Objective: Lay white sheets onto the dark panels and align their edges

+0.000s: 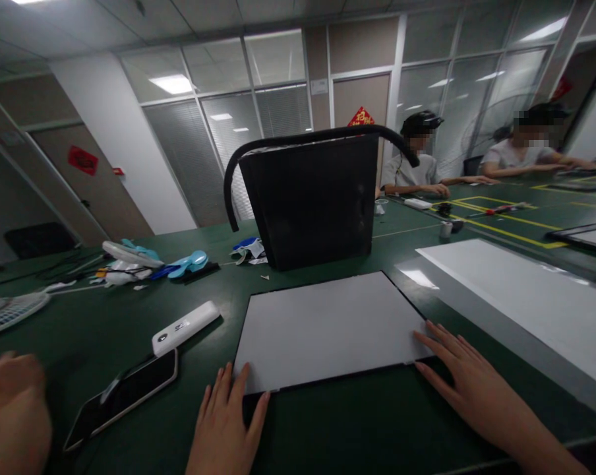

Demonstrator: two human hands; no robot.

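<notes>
A flat white panel with a thin black edge (327, 326) lies on the green table (357, 422) right in front of me. My left hand (226, 422) rests flat near the panel's front left corner, fingers stretched out and touching its edge. My right hand (463, 379) lies open at the front right corner, fingertips on the panel's edge. Neither hand holds anything.
A black upright box with a curved handle (312, 198) stands behind the panel. A larger white sheet (525, 297) lies to the right. A white remote-like device (185, 327) and a phone (124, 396) lie at left. Another person's hands (11, 409) are at far left; two people sit at back right.
</notes>
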